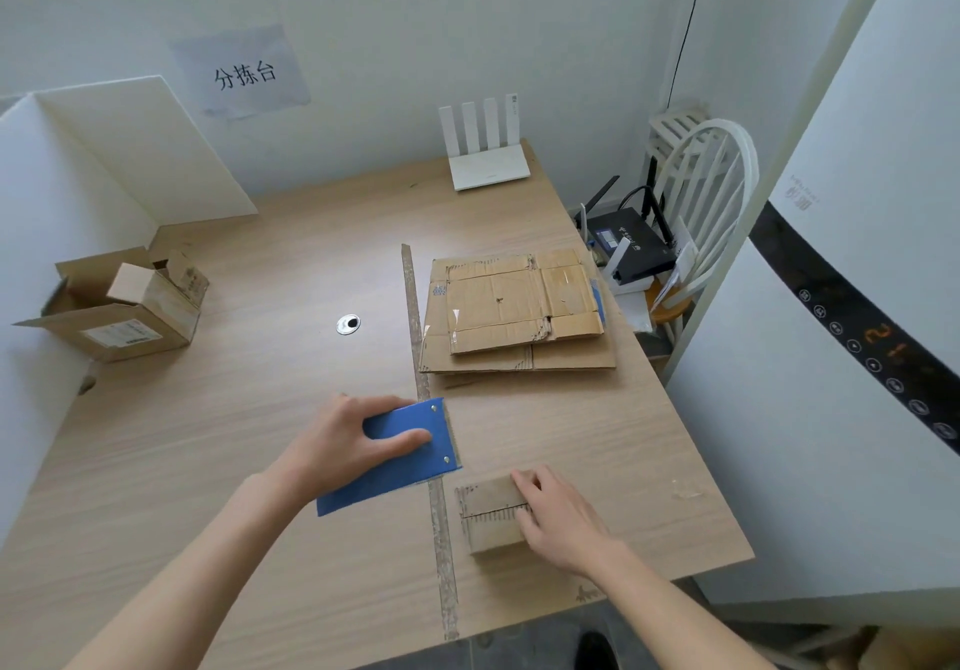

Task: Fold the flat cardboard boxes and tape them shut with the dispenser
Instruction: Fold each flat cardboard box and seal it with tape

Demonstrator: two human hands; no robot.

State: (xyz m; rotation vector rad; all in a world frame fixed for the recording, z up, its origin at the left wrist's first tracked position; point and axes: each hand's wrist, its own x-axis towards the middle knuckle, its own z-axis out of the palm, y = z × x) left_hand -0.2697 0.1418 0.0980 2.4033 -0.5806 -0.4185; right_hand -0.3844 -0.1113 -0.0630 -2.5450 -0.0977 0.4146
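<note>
My left hand (345, 443) grips the blue tape dispenser (402, 461) near the middle of the table, thumb across its top, its serrated edge facing right. To its right a small folded cardboard box (491, 511) stands near the front edge, taped along its top seam. My right hand (558, 516) rests on the box's right side with fingers curled over the top. A stack of flat cardboard boxes (514, 316) lies further back on the right. An open cardboard box (130, 305) with raised flaps sits at the far left.
A strip of worn tape (423, 399) runs along the wooden table (260, 409) from back to front. A round cable hole (347, 324) is mid-table. A white router (488, 160) stands at the back, a white chair (711, 201) and a large white appliance (841, 357) on the right.
</note>
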